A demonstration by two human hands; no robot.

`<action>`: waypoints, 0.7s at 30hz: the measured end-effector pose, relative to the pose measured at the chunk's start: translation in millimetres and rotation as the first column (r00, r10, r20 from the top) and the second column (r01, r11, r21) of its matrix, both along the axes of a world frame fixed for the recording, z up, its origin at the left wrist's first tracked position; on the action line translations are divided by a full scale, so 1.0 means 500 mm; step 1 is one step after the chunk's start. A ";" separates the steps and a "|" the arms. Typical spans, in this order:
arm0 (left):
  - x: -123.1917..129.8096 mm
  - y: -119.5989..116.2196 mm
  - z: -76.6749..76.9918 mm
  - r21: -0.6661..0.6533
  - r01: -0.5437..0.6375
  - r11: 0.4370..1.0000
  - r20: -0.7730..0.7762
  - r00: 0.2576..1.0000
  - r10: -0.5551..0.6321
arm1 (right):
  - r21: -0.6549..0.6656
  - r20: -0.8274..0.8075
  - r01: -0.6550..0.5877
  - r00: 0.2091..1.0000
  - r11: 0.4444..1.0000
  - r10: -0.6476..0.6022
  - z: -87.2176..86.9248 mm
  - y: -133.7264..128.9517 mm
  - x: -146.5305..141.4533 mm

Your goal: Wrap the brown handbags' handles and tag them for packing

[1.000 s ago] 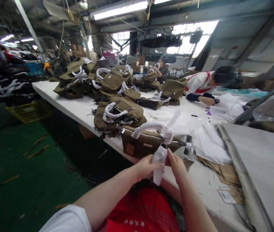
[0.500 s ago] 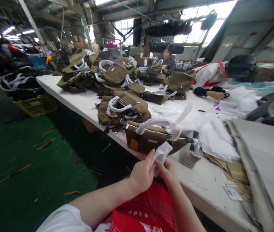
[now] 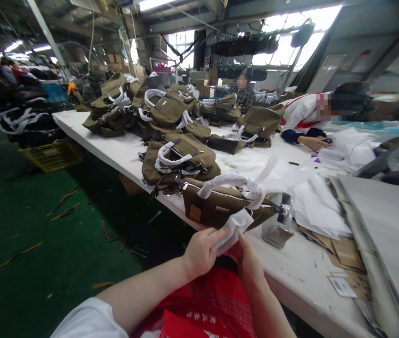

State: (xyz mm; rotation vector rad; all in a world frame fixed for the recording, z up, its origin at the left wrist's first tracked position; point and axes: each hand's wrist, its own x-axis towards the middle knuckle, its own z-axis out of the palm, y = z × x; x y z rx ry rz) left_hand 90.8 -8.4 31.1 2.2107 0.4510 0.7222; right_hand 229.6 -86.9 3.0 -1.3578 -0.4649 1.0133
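An olive-brown handbag [image 3: 208,210] stands at the table's near edge, its white zip and a tan tag facing me. One of its handles [image 3: 231,180] arches up, wrapped in white paper. Toward me from the bag extends a white paper wrap [image 3: 235,229], seemingly around the near handle, which it hides. My left hand [image 3: 201,253] is closed on the wrap's left end. On the other side, my right hand [image 3: 249,263] pinches the wrap's lower right edge; some of its fingers are hidden behind it.
Several similar handbags [image 3: 166,110] are heaped farther back on the white table [image 3: 280,267]. A clear-and-metallic box [image 3: 279,232] stands right of my bag, near white paper sheets [image 3: 321,206] and cardboard. Across the table a co-worker [image 3: 305,110] bends over. A yellow crate [image 3: 51,155] sits on the floor.
My left hand has shifted slightly left and down, its fingers now more curled on the wrap. The wrap lies lower and flatter, and my right hand has drawn slightly down.
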 end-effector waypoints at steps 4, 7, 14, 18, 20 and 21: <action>-0.001 0.000 0.009 -0.136 0.017 0.991 0.169 0.986 0.007 | -0.036 -0.026 0.103 0.994 0.994 -0.104 0.009 0.010 -0.004; 0.000 0.002 0.017 -0.197 0.010 0.980 0.179 0.984 0.026 | -0.031 0.019 0.143 0.990 0.989 -0.142 0.007 0.016 -0.005; 0.001 0.020 0.022 -0.004 0.088 0.996 -0.044 0.995 -0.089 | -0.064 -0.094 0.128 0.987 0.990 -0.134 0.001 0.020 0.002; -0.004 0.026 0.022 0.041 0.079 0.996 -0.099 0.992 -0.075 | -0.020 -0.115 0.088 0.989 0.996 -0.090 0.002 0.016 0.002; -0.010 0.026 0.027 0.064 0.089 0.994 -0.113 0.990 -0.082 | -0.014 -0.099 0.069 0.993 0.998 -0.070 0.004 0.015 0.004; -0.013 0.025 0.031 0.063 0.104 0.993 -0.116 0.989 -0.097 | -0.021 -0.064 0.058 0.996 0.998 -0.060 0.006 0.016 0.006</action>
